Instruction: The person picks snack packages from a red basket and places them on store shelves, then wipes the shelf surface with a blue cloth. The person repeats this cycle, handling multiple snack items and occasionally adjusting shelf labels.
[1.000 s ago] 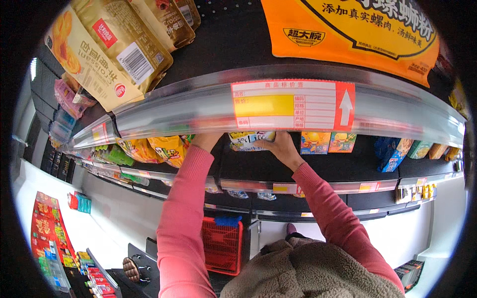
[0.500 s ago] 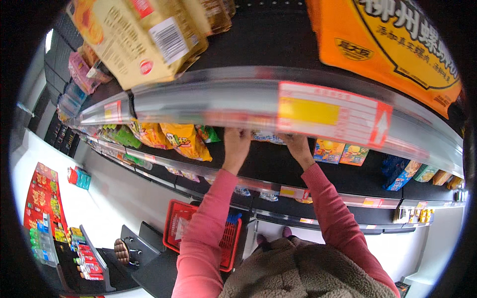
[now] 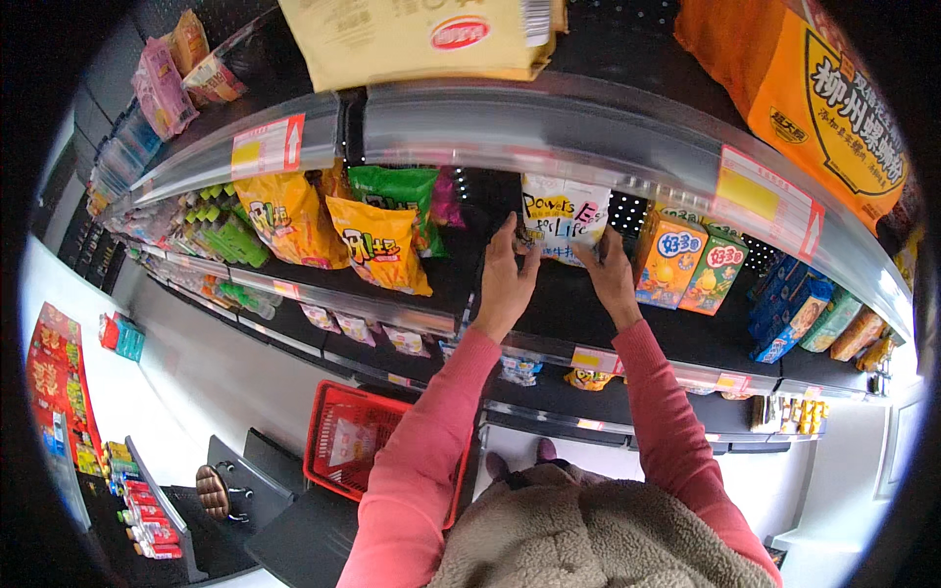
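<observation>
A white snack bag (image 3: 566,211) with black and coloured lettering stands upright on the middle shelf, under the upper shelf's edge. My left hand (image 3: 508,279) is at its left side, thumb and fingers apart. At its lower right my right hand (image 3: 610,276) is also open, its fingertips overlapping the bag's edge in view; whether they touch it I cannot tell. Neither hand is closed around the bag. Yellow snack bags (image 3: 377,245) and a green bag (image 3: 400,201) stand to the left. To the right are an orange box (image 3: 668,257) and a green box (image 3: 714,271).
The upper shelf's clear edge strip (image 3: 470,122) crosses above my hands. A cream package (image 3: 412,44) and an orange package (image 3: 794,98) stand on that shelf. Blue packs (image 3: 789,309) sit farther right. Below, a red basket (image 3: 319,441) holds a package, near a brown stool (image 3: 212,492).
The view has shifted, so the white bag and both hands now show below the upper shelf edge that partly hid them. My hands appear a little farther apart.
</observation>
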`<state>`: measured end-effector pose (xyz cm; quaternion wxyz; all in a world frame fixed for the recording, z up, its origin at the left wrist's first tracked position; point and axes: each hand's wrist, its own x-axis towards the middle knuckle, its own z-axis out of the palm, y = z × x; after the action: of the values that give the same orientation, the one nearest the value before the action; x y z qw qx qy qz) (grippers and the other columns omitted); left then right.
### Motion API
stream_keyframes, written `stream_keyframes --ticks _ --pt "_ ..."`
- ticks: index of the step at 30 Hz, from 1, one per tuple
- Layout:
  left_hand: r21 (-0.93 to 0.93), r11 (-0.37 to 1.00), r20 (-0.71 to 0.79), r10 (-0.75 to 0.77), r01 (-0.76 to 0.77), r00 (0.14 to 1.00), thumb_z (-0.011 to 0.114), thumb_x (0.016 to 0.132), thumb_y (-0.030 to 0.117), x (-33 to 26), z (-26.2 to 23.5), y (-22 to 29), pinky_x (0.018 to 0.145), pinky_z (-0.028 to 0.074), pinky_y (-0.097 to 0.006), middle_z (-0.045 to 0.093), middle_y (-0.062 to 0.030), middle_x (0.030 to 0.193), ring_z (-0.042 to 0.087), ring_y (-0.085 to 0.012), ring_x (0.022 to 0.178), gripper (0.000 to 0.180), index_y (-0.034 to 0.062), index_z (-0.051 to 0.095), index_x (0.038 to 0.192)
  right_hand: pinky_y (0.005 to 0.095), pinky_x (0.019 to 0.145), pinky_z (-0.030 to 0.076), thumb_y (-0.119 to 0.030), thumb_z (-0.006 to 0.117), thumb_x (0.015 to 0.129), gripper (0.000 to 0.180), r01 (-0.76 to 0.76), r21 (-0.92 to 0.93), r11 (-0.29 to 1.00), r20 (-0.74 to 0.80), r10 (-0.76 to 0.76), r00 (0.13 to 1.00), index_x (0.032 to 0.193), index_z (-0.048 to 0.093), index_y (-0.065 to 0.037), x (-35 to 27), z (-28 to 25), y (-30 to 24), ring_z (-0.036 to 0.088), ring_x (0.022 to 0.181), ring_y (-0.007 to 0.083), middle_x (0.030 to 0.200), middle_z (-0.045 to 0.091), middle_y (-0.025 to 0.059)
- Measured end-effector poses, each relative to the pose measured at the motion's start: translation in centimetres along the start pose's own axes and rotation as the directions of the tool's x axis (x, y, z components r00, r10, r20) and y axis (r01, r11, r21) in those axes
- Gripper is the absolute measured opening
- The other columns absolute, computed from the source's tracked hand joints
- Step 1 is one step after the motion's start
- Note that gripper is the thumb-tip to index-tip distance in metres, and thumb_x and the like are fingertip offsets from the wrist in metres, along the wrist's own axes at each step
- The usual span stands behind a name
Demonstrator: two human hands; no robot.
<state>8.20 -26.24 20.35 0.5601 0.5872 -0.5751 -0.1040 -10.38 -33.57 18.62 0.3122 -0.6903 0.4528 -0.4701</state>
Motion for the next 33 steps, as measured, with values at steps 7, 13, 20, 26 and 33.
stream_keyframes --ticks 7,13,20,26,33 --pt "-0.071 0.997 -0.061 -0.043 0.039 0.997 0.063 0.100 0.007 -13.3 -8.3 -0.1 0.085 0.055 -0.036 0.065 -0.0167 0.120 0.067 -0.0275 0.099 0.034 0.0025 0.060 0.134 0.0382 0.085 0.056 -0.009 0.070 0.098 0.035 0.232 -0.197 0.952 -0.008 -0.238 0.971 0.131 0.061 0.001 -8.2 -0.9 -5.2 0.066 0.097 0.0270 0.111 0.065 0.0173" --pt "0.092 0.886 -0.263 -0.419 0.455 0.869 0.065 0.092 -0.007 -30.4 -15.8 -10.7 0.075 0.056 -0.032 0.068 -0.0122 0.110 0.067 -0.0216 0.090 0.036 0.0033 0.063 0.127 0.0417 0.071 0.053 -0.020 0.065 0.102 0.018 0.362 -0.325 0.874 0.177 -0.320 0.931 0.098 0.067 -0.003 -8.2 3.7 -3.7 0.066 0.079 0.0347 0.090 0.067 0.0160" --pt "0.514 0.558 -0.574 -0.341 0.652 0.745 0.069 0.090 0.007 -43.1 -27.1 -20.1 0.102 0.048 -0.050 0.060 -0.0276 0.130 0.057 -0.0471 0.117 0.043 0.0003 0.057 0.131 0.0476 0.067 0.054 -0.030 0.059 0.106 0.033 0.368 -0.620 0.693 0.206 -0.308 0.929 0.093 0.069 -0.001 -7.8 5.1 -0.7 0.068 0.078 0.0429 0.091 0.070 0.0218" --pt "0.544 0.189 -0.611 -0.578 0.817 0.540 0.074 0.087 0.014 -43.5 -33.7 -25.4 0.109 0.045 -0.050 0.057 -0.0208 0.142 0.052 -0.0423 0.129 0.057 0.0026 0.055 0.139 0.0484 0.067 0.052 -0.027 0.058 0.106 0.033 0.329 -0.602 0.728 0.184 -0.274 0.944 0.094 0.069 0.001 -7.8 5.0 0.0 0.068 0.078 0.0432 0.090 0.068 0.0248" --pt "0.673 -0.103 -0.561 -0.716 0.733 0.415 0.078 0.083 0.027 -45.3 -35.6 -30.4 0.105 0.047 -0.051 0.062 -0.0150 0.135 0.056 -0.0360 0.125 0.060 0.0073 0.059 0.136 0.0458 0.065 0.050 -0.025 0.059 0.105 0.030 0.387 -0.625 0.678 0.170 -0.365 0.915 0.090 0.064 0.001 -8.1 5.0 -0.4 0.065 0.074 0.0405 0.084 0.065 0.0222"
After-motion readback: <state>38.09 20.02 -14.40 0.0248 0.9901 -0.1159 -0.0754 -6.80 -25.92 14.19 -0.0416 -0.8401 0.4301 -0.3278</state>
